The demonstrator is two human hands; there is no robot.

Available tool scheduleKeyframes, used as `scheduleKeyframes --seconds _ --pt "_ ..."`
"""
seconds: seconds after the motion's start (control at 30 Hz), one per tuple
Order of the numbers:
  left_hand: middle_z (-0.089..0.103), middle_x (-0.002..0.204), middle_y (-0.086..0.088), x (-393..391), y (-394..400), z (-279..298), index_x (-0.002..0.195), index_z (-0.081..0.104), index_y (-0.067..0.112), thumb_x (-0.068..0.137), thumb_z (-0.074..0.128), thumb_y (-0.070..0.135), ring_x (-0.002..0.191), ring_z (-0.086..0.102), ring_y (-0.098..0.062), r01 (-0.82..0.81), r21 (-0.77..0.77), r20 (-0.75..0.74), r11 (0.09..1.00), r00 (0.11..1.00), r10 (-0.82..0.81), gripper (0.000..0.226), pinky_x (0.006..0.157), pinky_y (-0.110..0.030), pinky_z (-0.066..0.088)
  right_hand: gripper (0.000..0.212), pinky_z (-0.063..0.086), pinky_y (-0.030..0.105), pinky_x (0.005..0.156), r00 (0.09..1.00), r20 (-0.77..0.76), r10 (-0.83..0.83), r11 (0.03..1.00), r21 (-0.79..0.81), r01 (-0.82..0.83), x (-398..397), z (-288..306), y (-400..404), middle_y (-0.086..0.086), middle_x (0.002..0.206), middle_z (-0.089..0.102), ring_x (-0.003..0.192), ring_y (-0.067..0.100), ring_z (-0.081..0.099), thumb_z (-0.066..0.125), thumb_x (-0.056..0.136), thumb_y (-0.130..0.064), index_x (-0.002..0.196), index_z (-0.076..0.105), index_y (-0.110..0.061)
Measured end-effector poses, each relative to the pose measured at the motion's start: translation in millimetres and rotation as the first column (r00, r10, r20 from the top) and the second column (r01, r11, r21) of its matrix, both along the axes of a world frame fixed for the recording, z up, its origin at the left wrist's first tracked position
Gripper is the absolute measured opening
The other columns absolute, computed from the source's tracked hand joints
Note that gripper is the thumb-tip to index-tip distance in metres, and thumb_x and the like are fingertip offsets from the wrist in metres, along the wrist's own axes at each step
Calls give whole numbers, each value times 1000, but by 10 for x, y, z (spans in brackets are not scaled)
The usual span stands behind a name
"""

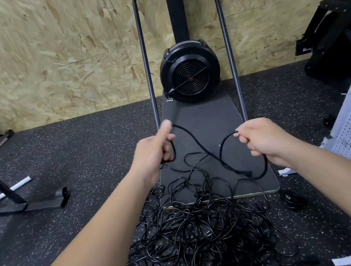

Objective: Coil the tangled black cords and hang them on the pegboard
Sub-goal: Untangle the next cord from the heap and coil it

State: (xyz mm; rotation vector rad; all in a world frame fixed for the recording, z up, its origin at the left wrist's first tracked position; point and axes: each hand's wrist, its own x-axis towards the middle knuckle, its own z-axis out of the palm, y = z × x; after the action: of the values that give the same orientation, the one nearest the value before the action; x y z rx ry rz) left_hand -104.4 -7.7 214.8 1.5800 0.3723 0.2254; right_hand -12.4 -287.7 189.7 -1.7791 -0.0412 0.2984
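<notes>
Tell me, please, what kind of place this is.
Probably a gym or its equipment room. The floor is speckled black rubber flooring, a fan-wheel exercise machine stands against an OSB wall, and another black machine frame sits at the left.

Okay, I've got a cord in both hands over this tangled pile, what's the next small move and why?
Probably bring the right hand across to the left hand to lay one more loop there. The cord sags between both hands, its plug end looks free above the mat, and the tangled pile lies untouched on the floor, so finishing this one strand seems simplest.
</notes>
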Motion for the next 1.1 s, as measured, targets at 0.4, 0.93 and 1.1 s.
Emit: scheduleKeyframes --seconds 0.4,0.93,1.1 --pt "57 67 -6 -49 -549 -322 81 72 8 90 91 32 54 46 -19 304 155 -161 940 946 -280 32 55 -27 40 22 16 23 45 966 -147 212 936 316 -157 -303 296 263 1 65 47 52 10 22 47 114 -3 109 66 8" --pt "58 68 -2 70 -442 -264 97 65 7 106 72 28 57 44 -17 -27 -180 91 983 995 44 23 64 -31 41 90 46 51 117 764 -301 571 820 247 -516 -374 147 64 7 151 66 136 26 67 71 82 -86 148 62 -27" --pt "60 72 -4 60 -428 -236 85 63 15 105 71 24 57 47 -17 -41 -173 110 984 992 61 23 65 -30 43 85 44 67 118 657 -389 646 716 606 -345 -422 205 65 39 143 63 134 54 64 37 111 -68 151 52 5"
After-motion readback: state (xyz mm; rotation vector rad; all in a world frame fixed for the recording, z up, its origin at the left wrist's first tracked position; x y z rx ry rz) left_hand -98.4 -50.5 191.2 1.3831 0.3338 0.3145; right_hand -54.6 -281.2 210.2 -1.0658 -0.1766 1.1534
